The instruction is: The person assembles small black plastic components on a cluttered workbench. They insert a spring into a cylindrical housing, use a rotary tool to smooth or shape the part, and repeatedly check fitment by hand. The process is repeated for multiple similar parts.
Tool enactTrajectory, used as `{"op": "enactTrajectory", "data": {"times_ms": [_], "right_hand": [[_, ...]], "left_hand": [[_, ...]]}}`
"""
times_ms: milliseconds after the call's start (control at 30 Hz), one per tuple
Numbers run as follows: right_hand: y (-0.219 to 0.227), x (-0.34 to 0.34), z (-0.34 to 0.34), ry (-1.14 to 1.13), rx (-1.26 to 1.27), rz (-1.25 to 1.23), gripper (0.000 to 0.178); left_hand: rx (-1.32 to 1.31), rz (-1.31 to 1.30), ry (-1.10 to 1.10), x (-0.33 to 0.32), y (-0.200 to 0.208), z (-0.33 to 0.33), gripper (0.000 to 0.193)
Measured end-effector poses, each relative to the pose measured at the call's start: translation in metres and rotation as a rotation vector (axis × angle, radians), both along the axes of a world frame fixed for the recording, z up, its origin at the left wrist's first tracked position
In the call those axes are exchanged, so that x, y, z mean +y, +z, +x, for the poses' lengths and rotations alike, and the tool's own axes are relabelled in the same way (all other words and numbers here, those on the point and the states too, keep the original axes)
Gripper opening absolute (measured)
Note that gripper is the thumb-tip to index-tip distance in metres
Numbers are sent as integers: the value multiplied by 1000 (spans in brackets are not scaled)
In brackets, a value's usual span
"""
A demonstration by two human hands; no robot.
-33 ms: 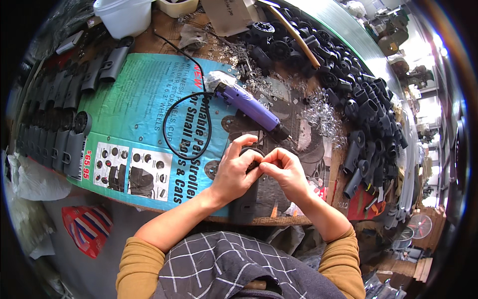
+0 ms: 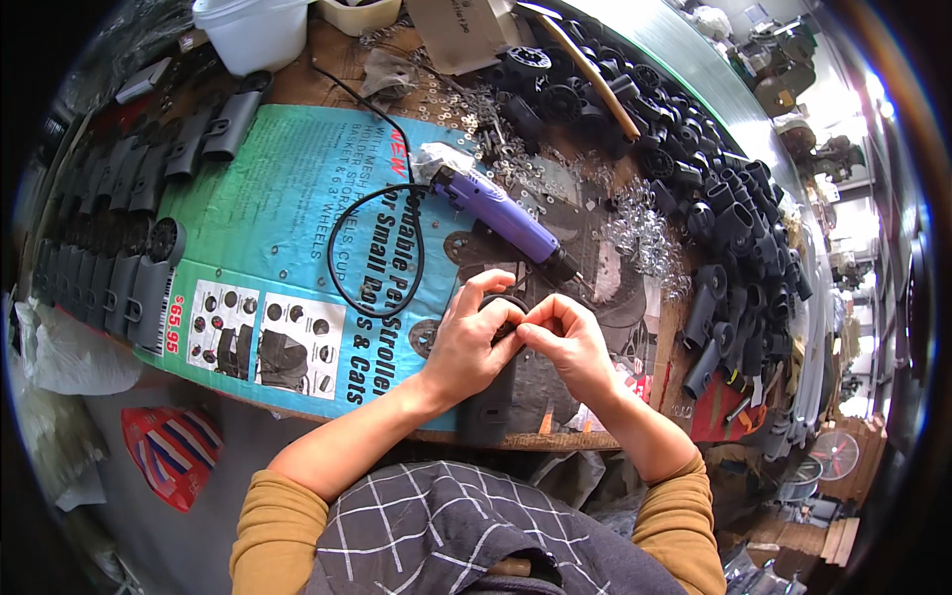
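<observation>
A dark grey plastic housing (image 2: 486, 409) with a round end lies at the front of the work surface. My left hand (image 2: 470, 342) is closed about its round end, thumb and forefinger bent over it. My right hand (image 2: 572, 349) meets the left fingertips there, with thumb and forefinger pinched together. Whatever sits in that pinch is too small or hidden to make out. Just beyond my hands lies a purple electric screwdriver (image 2: 504, 220), its bit pointing toward the near right and its black cord (image 2: 330, 250) looping to the left.
Finished-looking grey housings (image 2: 149, 288) stand in rows at the left. Black plastic parts (image 2: 729, 223) are heaped at the right, beside loose metal pieces (image 2: 640, 233). Printed cardboard (image 2: 238, 198) covers the table. A white tub (image 2: 253, 38) and a wooden stick (image 2: 585, 69) are at the back.
</observation>
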State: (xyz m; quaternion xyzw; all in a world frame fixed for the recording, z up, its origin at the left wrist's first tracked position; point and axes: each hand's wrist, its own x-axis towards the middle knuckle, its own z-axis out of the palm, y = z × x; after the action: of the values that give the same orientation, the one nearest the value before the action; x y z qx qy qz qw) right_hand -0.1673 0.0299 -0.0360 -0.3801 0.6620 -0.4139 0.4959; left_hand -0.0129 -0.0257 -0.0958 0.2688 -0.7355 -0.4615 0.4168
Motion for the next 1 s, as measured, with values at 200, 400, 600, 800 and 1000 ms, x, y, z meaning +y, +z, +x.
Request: {"op": "enactTrajectory", "data": {"times_ms": [200,400,600,800,1000], "right_hand": [[-20,-90,-17,160,1118,-382,61],[-8,-110,-26,323,721,-91,61],[8,-60,-33,323,150,29,59],[19,-30,-22,-156,-16,-355,64],[22,-16,-8,-267,-12,-596,47]], "left_hand": [[-25,17,-9,0,2,0,16],[-54,27,-26,-2,4,2,17],[-36,168,-57,-1,0,-2,17],[-21,67,-16,-1,-3,-2,19],[-21,-22,20,0,-3,-2,20]]}}
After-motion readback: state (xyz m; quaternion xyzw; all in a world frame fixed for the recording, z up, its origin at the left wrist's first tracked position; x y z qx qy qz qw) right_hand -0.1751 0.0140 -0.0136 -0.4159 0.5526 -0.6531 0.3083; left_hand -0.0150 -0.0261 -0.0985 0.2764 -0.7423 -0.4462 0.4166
